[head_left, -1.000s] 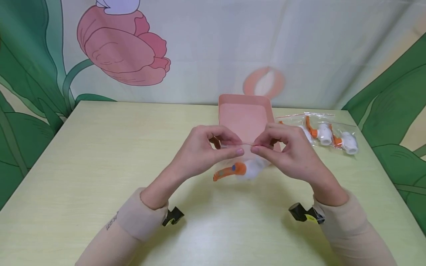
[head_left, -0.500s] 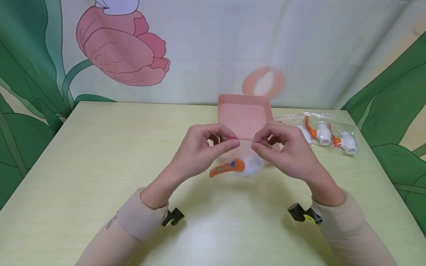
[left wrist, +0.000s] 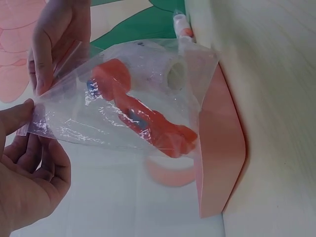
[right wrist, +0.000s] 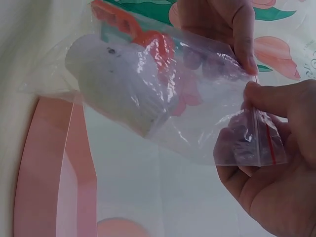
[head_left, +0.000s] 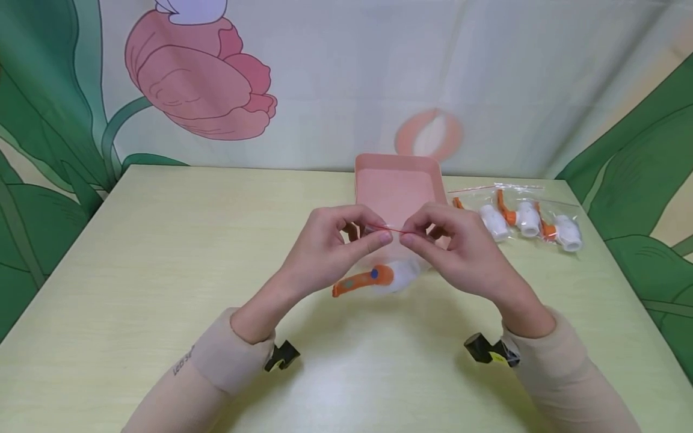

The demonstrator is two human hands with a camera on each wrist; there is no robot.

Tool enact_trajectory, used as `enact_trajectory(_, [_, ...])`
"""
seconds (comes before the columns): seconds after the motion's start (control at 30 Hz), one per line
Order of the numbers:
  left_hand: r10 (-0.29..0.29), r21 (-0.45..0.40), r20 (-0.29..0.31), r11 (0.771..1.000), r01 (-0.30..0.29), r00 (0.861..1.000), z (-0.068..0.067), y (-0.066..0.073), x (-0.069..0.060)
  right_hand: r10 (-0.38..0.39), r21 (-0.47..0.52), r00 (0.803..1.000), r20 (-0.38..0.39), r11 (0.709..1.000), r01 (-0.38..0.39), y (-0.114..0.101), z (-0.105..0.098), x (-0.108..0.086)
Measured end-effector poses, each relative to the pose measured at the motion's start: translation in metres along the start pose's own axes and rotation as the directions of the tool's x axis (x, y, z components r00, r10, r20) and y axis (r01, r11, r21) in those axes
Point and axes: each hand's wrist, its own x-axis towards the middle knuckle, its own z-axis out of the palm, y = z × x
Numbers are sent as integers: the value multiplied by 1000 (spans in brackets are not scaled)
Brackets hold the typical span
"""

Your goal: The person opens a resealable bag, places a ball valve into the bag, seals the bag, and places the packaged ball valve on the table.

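A clear zip bag (left wrist: 163, 123) with a red line along its top edge hangs between my two hands. Inside it is a white ball valve (right wrist: 113, 79) with an orange handle (head_left: 360, 281) that bears a blue dot. My left hand (head_left: 332, 249) pinches the left part of the bag's top edge between thumb and fingers. On the other side, my right hand (head_left: 462, 249) pinches the same edge, its fingertips close to those of the left. Whether the zip is sealed along its whole length cannot be told.
Behind the hands, a pink tray (head_left: 400, 180) lies at the table's back edge. To its right are several bagged white valves (head_left: 527, 218) with orange handles. A printed curtain (head_left: 335, 78) hangs behind the pale wooden table (head_left: 162, 252).
My right hand has shifted slightly left along the bag's top edge, bringing the fingertips closer together. The bagged valve has swung a little to the left.
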Motion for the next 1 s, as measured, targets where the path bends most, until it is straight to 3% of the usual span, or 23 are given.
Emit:
enact_trajectory(0.17, [-21, -6, -3, 1000, 21, 1000, 2, 0, 1, -28, -54, 999, -15, 998, 27, -2, 1, -1])
enact_trajectory(0.4, [-59, -9, 35, 998, 59, 998, 2, 1, 1, -39, -40, 999, -8, 998, 38, -3, 1, -1])
enact_trajectory(0.73, [37, 21, 24, 999, -38, 999, 5, 0, 1, -38, -47, 999, 11, 998, 38, -2, 3, 0])
enact_trajectory(1.0, [79, 46, 4, 996, -79, 997, 6, -1, 1, -27, -48, 999, 39, 998, 29, -1, 1, 1])
